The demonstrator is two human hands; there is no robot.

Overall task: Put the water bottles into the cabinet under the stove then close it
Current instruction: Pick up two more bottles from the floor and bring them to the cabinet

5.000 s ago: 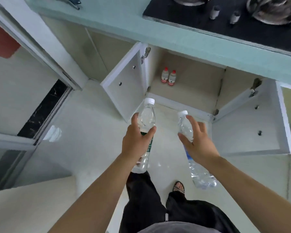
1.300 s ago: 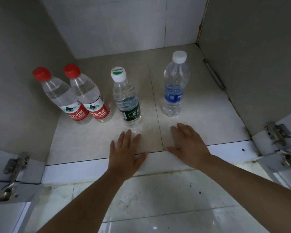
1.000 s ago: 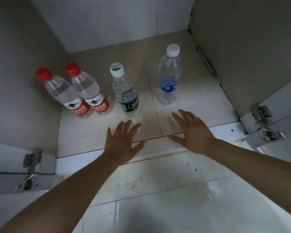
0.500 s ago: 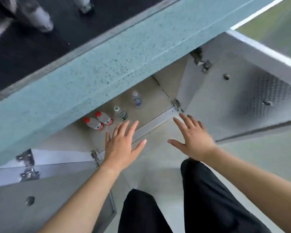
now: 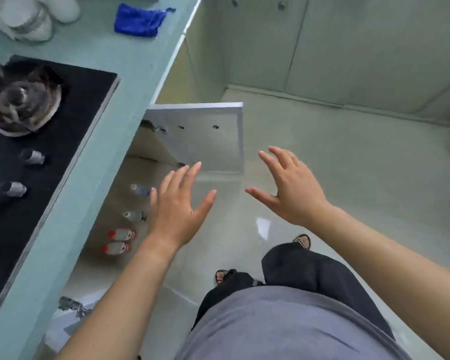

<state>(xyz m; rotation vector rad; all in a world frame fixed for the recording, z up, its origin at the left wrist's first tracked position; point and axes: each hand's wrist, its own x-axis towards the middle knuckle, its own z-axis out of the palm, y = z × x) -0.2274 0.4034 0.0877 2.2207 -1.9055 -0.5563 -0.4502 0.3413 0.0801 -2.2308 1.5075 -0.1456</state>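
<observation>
Several water bottles stand in a row inside the open cabinet under the stove: two red-capped ones (image 5: 120, 234) (image 5: 114, 248), a green-labelled one (image 5: 133, 215) and a blue-labelled one (image 5: 140, 190). My left hand (image 5: 178, 206) hovers open in front of the cabinet mouth, fingers spread, holding nothing. My right hand (image 5: 289, 188) is also open and spread, out over the floor, just below the outer edge of the open right cabinet door (image 5: 213, 141). The hinge of the left door (image 5: 72, 306) shows at the bottom left, and my left arm partly hides that door.
The teal counter edge (image 5: 94, 162) runs diagonally and overhangs the cabinet. On it lie the black stove (image 5: 50, 141) with its knobs and a blue cloth (image 5: 139, 19). My legs and sandalled feet (image 5: 302, 241) stand on the glossy floor. Closed cabinet fronts (image 5: 296, 48) stand beyond.
I have stood up and pulled back from the cabinet; the view swung from inside the cabinet to above the counter. Both hands left the shelf edge and now hover open in the air.
</observation>
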